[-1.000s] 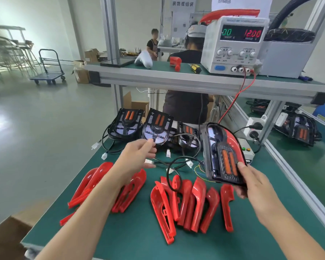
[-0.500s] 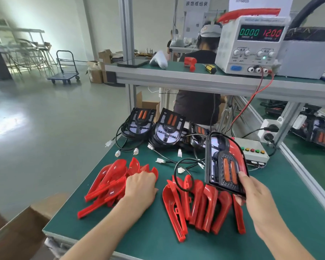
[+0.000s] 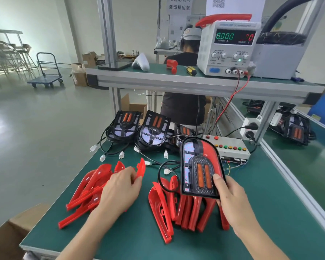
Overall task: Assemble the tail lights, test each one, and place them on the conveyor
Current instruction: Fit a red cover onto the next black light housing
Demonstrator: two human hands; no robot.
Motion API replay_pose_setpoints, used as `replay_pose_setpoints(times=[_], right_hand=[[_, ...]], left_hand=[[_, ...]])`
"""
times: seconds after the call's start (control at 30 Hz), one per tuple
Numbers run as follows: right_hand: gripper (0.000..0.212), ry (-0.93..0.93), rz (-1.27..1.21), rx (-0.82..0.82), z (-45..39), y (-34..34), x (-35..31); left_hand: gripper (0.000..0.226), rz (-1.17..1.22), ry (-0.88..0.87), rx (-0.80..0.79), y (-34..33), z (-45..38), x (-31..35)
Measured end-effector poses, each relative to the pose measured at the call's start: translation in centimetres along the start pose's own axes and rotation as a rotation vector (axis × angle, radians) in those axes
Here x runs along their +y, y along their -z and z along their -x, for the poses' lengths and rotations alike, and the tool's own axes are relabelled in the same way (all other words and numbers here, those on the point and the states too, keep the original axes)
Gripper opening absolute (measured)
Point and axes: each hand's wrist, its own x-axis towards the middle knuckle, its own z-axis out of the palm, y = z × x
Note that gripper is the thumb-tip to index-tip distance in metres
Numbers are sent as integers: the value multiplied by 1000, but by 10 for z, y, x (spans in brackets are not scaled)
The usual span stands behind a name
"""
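Observation:
My right hand (image 3: 233,197) grips the lower edge of a tail light (image 3: 199,166), black with a red lens half and two orange strips, held upright above the table. Its black cable loops down to a white plug. My left hand (image 3: 120,188) lies on the left pile of red lens covers (image 3: 90,186), fingers curled around one red cover (image 3: 140,168). A second row of red covers (image 3: 178,209) stands under the held light. Three bare tail light housings (image 3: 153,131) sit at the table's back.
A button test box (image 3: 231,147) sits right of the housings. The power supply (image 3: 231,49) stands on the upper shelf (image 3: 176,81), red leads hanging down. The conveyor (image 3: 317,166) with another tail light runs on the right. A person sits behind the bench.
My left hand came back from the wires and plugs to the left pile of red covers and curled round one. The right hand kept holding the tail light.

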Motion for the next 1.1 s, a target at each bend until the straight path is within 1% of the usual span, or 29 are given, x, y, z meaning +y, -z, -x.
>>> replay_pose_setpoints(times=[0.07,0.13,0.2,0.3,0.33,0.4,0.5,0.6,0.67,0.73,0.8,0.93,1.03,1.1], right_hand=[[31,22,44,-6,1,-3,0],[30,59,92,5,2,-6,0],[28,80,126,16,4,-8,-2],[28,91,150,12,5,-12,-4],[28,94,160,8,6,-12,-4],[27,97,167,0,6,-14,-6],[25,102,177,5,7,-15,-9],[26,106,223,21,9,-17,-11],[26,116,241,36,10,-19,-12],[30,124,262,54,13,-22,-14],[34,136,295,76,16,-26,-15],[36,188,340,141,23,-34,-18],[44,225,356,173,27,-38,-20],[42,238,363,188,28,-40,-20]], left_hand=[[17,241,25,29,12,2,4],[4,524,42,-3,20,3,12],[9,806,82,-30,23,2,21],[17,1129,173,-31,19,2,40],[18,1204,184,-42,17,3,47],[23,1279,182,-61,11,5,59],[20,1236,111,-16,6,7,74],[10,1114,43,119,4,8,86],[13,970,21,207,1,8,91],[16,762,19,285,-3,9,97],[13,682,7,343,-7,12,104],[24,590,-33,421,-22,19,112],[33,568,13,467,-29,20,116],[39,575,39,483,-32,21,119]])
